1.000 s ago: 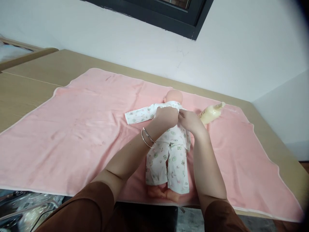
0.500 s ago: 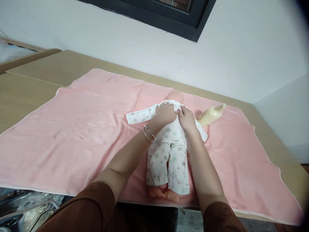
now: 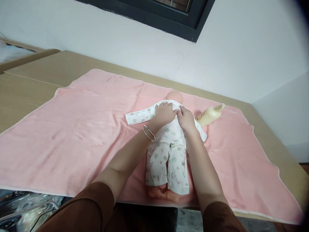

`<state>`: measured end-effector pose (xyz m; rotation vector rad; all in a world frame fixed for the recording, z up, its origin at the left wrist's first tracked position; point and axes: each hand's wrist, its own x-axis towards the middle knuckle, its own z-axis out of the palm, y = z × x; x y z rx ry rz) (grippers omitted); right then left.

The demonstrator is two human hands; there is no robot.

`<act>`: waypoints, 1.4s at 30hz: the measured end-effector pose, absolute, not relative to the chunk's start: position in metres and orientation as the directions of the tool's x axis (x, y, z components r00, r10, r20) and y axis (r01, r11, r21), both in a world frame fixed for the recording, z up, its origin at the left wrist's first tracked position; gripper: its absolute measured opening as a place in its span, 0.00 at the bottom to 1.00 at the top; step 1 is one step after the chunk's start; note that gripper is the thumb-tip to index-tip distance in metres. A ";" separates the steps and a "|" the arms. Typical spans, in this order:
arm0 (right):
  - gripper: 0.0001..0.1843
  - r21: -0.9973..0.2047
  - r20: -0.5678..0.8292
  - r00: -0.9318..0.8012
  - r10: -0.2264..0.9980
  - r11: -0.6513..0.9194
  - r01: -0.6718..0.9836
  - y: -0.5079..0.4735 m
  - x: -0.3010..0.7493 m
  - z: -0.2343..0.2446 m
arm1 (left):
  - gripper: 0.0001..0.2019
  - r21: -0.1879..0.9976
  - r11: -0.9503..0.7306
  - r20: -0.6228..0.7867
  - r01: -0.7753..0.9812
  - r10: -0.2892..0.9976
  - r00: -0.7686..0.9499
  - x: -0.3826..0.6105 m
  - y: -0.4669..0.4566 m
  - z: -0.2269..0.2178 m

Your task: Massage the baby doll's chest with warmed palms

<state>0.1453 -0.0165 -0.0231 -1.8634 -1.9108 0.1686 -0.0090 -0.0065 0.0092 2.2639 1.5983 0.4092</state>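
A baby doll [image 3: 174, 95] in white printed pyjamas [image 3: 169, 158] lies on a pink towel [image 3: 84, 125], head away from me, bare feet at the near edge. My left hand [image 3: 164, 112], with bangles on its wrist, rests on the doll's chest with fingers lying over the shirt. My right hand [image 3: 185, 116] presses beside it, fingers bent onto the shirt front. The two hands meet at the doll's upper chest. One empty sleeve [image 3: 138, 116] stretches out to the left. A cream baby bottle [image 3: 209, 114] lies on the towel just right of the doll.
The towel covers a tan wooden table [image 3: 29, 87] set against a white wall [image 3: 145, 45]. A dark window frame [image 3: 169, 19] runs above. Shiny plastic wrapping [image 3: 21, 209] shows below the table's near left edge.
A second ago both hands were bunched in a pinch on the shirt front; they have settled flatter onto the doll's chest and the shirt's right side now lies spread out.
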 end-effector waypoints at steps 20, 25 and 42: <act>0.29 -0.475 0.232 0.015 0.973 0.100 0.874 -0.017 0.151 -0.020 | 0.27 0.401 -0.284 0.017 0.871 0.953 0.302 -0.005 -0.016 0.015; 0.23 -0.427 0.089 -0.035 0.995 0.070 0.902 -0.033 0.147 0.007 | 0.25 0.312 -0.379 -0.072 0.871 0.905 0.419 -0.011 -0.040 0.043; 0.32 -0.399 0.080 0.026 0.996 0.008 0.917 -0.029 0.146 0.001 | 0.32 0.445 -0.294 -0.013 0.846 0.942 0.334 -0.014 -0.004 0.009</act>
